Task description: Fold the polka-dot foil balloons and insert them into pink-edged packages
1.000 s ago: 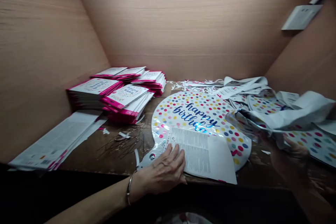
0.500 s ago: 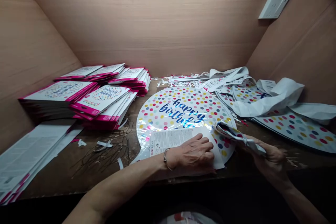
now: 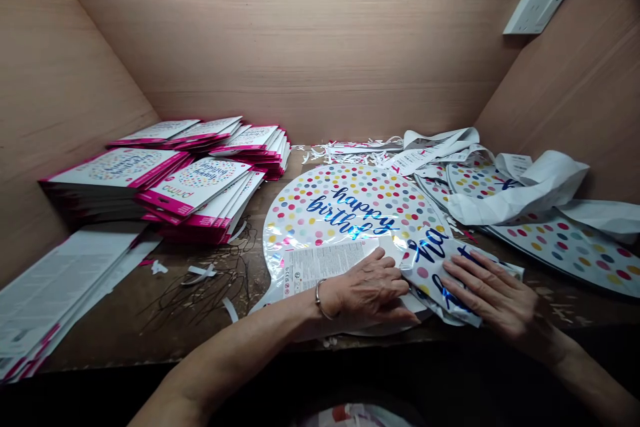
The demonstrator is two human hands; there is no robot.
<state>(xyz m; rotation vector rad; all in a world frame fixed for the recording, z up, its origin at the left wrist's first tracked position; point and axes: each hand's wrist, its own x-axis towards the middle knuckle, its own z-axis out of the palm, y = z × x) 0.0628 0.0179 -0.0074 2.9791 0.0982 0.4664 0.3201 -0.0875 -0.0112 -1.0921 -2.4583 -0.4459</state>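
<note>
A flat round foil balloon (image 3: 325, 203) with coloured dots and blue "happy birthday" lettering lies on the table before me. A white card (image 3: 325, 263) with small print rests over its lower part. My left hand (image 3: 367, 290), a bangle at its wrist, presses down on the card with curled fingers; its fingertips are partly hidden. To the right, a folded dotted foil balloon (image 3: 425, 257) with large blue letters lies across the round balloon's edge. My right hand (image 3: 493, 290) lies flat on this folded balloon, fingers stretched out.
Pink-edged printed packets (image 3: 200, 180) are piled at the left, with white printed sleeves (image 3: 65, 287) nearer me. More flat balloons (image 3: 565, 240) lie at the right under crumpled white strips (image 3: 530, 187). Paper scraps (image 3: 350, 150) litter the back. A socket (image 3: 537, 8) is on the wall.
My right hand has swung inward and flattened the folded balloon, which it held raised at its edge before. My left hand has stayed on the card.
</note>
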